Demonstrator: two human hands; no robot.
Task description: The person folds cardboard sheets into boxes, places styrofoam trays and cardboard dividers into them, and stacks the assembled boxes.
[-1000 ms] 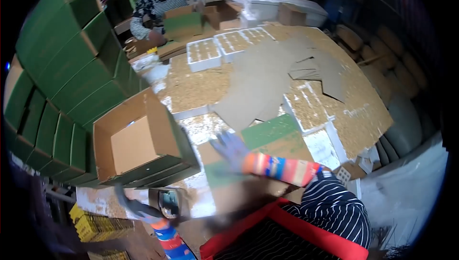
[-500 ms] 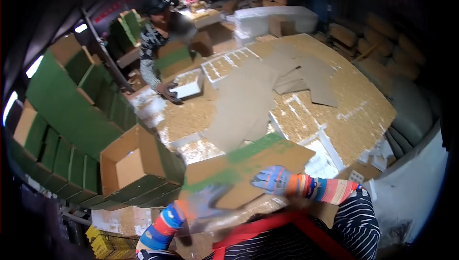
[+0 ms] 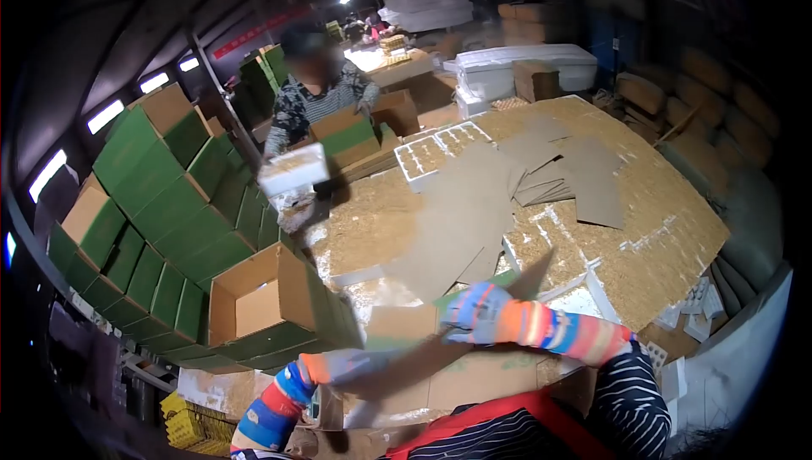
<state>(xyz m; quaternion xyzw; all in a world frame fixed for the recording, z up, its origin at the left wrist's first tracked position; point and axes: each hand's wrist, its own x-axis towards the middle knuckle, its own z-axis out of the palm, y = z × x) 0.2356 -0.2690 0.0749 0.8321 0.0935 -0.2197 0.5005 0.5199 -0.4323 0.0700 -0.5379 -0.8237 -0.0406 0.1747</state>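
Note:
A folded brown cardboard piece (image 3: 423,369) stands tilted in front of my body, its edge running up to the right. My right hand (image 3: 475,312), in a blue-grey glove, has its fingers closed on the upper part of it. At the lower left end, my left hand (image 3: 359,364) touches the same cardboard, its fingers blurred and partly hidden. Beneath and behind lies more flat cardboard (image 3: 482,378) with green print. An open brown and green box (image 3: 254,299) sits to the left of my hands.
Stacked green boxes (image 3: 139,160) rise at the left. Across the table (image 3: 677,215), a co-worker (image 3: 317,92) holds a white tray (image 3: 293,169) beside a green box. Grey cardboard sheets (image 3: 465,215) and white foam trays (image 3: 420,161) lie on the table. Yellow crates (image 3: 190,422) stand low left.
The cardboard has gone from lying nearly flat to tilted up, with my right hand now closed on it. The co-worker has lifted a white tray off the table toward the left.

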